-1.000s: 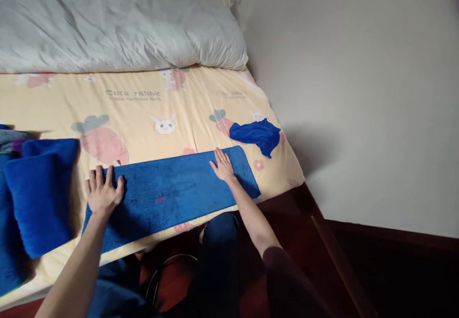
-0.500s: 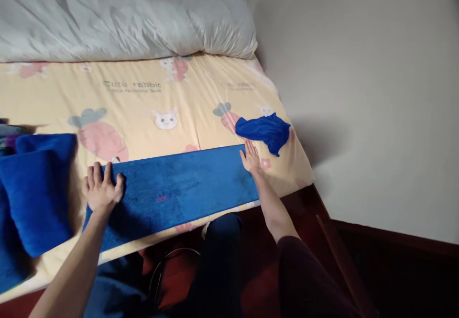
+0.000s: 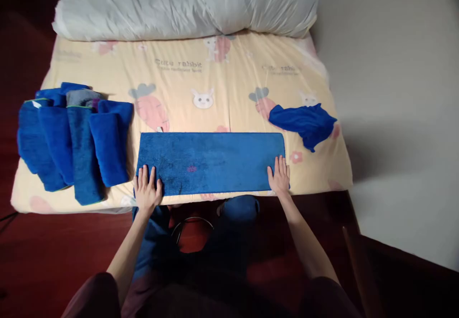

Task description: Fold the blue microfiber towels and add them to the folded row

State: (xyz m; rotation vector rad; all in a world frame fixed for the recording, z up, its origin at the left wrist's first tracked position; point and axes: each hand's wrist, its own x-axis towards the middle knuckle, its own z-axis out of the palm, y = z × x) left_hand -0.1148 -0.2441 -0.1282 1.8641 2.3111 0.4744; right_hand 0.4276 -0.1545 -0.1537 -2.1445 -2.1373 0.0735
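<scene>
A blue towel (image 3: 222,162) lies flat as a long rectangle along the near edge of the bed, with a small reddish mark left of its middle. My left hand (image 3: 146,191) rests palm down on its near left corner, fingers spread. Over at the near right corner, my right hand (image 3: 279,177) presses flat on the cloth with its fingers stretched out. Neither hand grips anything. A small white tag shows at the towel's far edge.
Several folded blue and grey towels (image 3: 84,150) are grouped at the left of the bed. A crumpled blue cloth (image 3: 304,122) lies to the right. Behind is a rolled grey-white quilt (image 3: 186,7) on the rabbit-print sheet (image 3: 229,83). A wall (image 3: 398,93) borders the right side.
The view has swung left and straightened, bringing the folded towels into full sight. Both hands have moved toward me along the towel's ends, from its far part to the near corners.
</scene>
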